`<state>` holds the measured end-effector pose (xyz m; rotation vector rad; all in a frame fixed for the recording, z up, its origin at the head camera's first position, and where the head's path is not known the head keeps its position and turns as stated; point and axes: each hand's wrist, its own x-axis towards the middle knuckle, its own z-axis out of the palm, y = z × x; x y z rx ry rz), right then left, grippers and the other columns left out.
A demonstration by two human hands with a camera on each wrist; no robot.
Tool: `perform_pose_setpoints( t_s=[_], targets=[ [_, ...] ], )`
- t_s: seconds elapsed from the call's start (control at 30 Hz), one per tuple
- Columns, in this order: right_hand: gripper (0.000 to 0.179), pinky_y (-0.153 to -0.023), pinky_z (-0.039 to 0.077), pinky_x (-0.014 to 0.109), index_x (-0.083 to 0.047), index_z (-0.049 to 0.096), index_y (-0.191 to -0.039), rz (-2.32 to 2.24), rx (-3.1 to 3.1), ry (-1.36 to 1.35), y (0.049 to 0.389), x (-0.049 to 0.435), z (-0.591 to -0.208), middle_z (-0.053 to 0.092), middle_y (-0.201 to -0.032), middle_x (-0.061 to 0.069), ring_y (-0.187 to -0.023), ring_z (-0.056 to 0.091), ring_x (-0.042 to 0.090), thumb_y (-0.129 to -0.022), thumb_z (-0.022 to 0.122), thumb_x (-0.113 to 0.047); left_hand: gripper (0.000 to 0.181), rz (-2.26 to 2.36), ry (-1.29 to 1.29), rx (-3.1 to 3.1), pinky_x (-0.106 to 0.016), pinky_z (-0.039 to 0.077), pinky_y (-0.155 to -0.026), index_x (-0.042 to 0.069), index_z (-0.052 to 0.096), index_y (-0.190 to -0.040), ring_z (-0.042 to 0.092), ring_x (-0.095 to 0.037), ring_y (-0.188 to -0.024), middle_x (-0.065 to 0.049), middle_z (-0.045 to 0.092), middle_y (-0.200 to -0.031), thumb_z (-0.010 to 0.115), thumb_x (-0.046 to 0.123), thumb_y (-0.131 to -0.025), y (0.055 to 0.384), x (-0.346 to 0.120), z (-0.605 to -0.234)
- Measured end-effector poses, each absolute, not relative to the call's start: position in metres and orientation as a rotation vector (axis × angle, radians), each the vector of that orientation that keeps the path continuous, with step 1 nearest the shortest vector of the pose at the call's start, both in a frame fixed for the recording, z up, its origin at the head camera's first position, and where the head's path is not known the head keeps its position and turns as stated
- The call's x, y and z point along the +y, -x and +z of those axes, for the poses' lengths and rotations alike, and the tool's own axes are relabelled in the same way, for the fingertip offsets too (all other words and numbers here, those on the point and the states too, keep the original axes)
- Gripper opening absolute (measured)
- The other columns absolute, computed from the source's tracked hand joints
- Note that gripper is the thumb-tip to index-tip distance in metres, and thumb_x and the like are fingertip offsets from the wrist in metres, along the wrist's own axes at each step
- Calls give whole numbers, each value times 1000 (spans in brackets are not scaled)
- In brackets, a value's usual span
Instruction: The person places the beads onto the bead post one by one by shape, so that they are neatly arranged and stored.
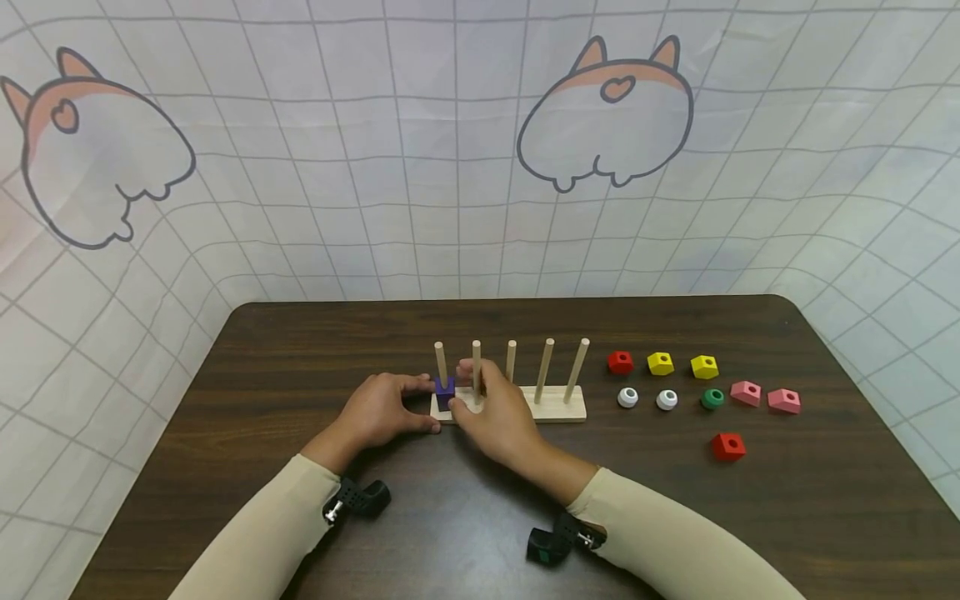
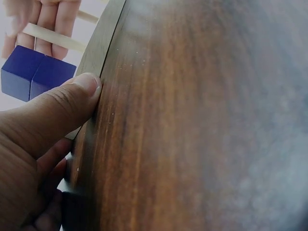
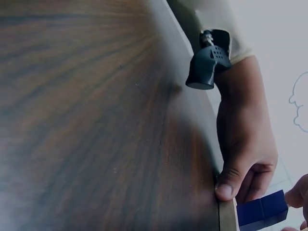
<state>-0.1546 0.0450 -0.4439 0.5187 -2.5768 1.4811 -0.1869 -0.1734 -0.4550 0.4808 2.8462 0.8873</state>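
Two stacked purple blocks [image 1: 445, 395] sit on the leftmost peg [image 1: 440, 362] of a wooden pegboard [image 1: 555, 407]. Of the hands, the left [image 1: 378, 410] grips the board's left end; the right [image 1: 501, 418] is loosely spread beside the blocks, gripping nothing. Rightward, loose pieces [image 1: 712, 399] in red, yellow, white, green and pink lie on the tabletop [image 1: 465, 517].
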Motion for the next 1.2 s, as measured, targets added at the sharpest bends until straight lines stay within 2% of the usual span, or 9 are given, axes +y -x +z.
perform_pose_setpoints(
  t_s=[0.17,0.37,0.47,0.57,0.67,0.8,1.03,1.2],
  targets=[
    [54,-107,45,41,-1,51,-141,1550,-2575,-572,148,57,-441,62,-140,14,-129,59,27,-92,74,-9,60,885,-478,2845,-50,46,-104,18,76,-126,58,-30,-130,-4,66,-136,92,43,-74,187,-173,-455],
    [58,-102,49,33,0,48,-145,1586,-2555,-672,143,75,-440,59,-142,19,-129,59,27,-92,72,-3,58,882,-492,2849,-48,46,-104,19,77,-124,58,-29,-130,-3,67,-135,92,43,-74,186,-173,-453],
    [55,-99,51,32,2,49,-142,1586,-2534,-763,142,85,-439,62,-137,19,-125,62,27,-92,72,1,58,886,-494,2849,-49,46,-104,19,76,-125,58,-29,-129,-4,66,-135,93,42,-74,186,-173,-453],
    [48,-95,54,34,3,54,-136,1572,-2537,-832,142,98,-436,68,-127,17,-114,68,25,-91,72,2,59,879,-502,2854,-49,46,-104,19,76,-125,58,-30,-129,-4,66,-136,93,42,-73,186,-173,-454],
    [41,-89,57,37,1,58,-130,1513,-2557,-881,142,111,-434,71,-116,15,-101,70,21,-92,73,1,59,876,-495,2857,-49,46,-105,19,76,-125,57,-30,-130,-3,66,-136,93,43,-73,187,-173,-454],
    [38,-84,58,36,-1,61,-126,1361,-2587,-928,142,131,-431,72,-107,9,-92,69,13,-91,75,-1,59,874,-492,2854,-49,45,-105,20,76,-125,56,-30,-132,-1,65,-137,92,44,-73,186,-175,-456],
    [42,-81,58,37,-2,60,-130,1196,-2629,-967,141,172,-427,72,-105,4,-90,68,7,-91,77,-6,59,887,-496,2847,-49,45,-106,21,76,-126,55,-29,-132,0,65,-137,92,44,-74,186,-176,-456],
    [46,-78,58,39,-4,60,-130,1123,-2616,-1020,139,204,-425,72,-104,1,-89,67,7,-89,79,-4,59,891,-491,2842,-49,44,-106,21,76,-126,55,-29,-133,1,65,-137,92,43,-74,187,-176,-457]
  ],
)
